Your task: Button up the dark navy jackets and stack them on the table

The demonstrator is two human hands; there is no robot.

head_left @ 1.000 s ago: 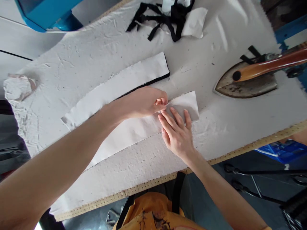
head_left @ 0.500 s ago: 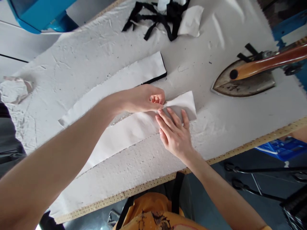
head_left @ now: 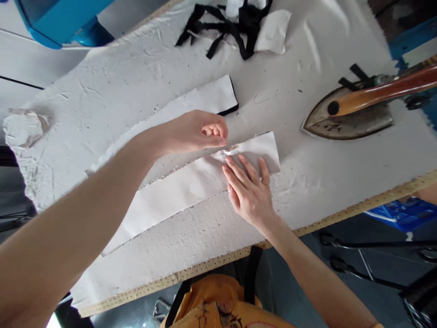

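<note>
A long white fabric strip (head_left: 177, 196) lies slantwise on the cloth-covered ironing table (head_left: 191, 237), with frayed dark threads along its edges. My right hand (head_left: 251, 193) rests flat on it near the right end, fingers spread. Just above the strip's upper edge is my left hand (head_left: 208, 132), thumb and fingers curled into a pinch; whether anything small is in them cannot be made out. Below the pinch the edge looks slightly puckered. Behind my left hand lies a second white strip (head_left: 205, 95) with a black layer showing beneath its right end.
An iron (head_left: 348, 119) with a wooden handle stands at the right. Black fabric scraps (head_left: 235, 27) and a white piece (head_left: 274, 32) lie at the back. A crumpled white bundle (head_left: 25, 127) sits at the far left, and blue equipment (head_left: 64, 20) juts in at the upper left.
My left hand has lifted off the strip's upper edge and moved slightly up and left, still pinched. My right hand has stayed flat in place.
</note>
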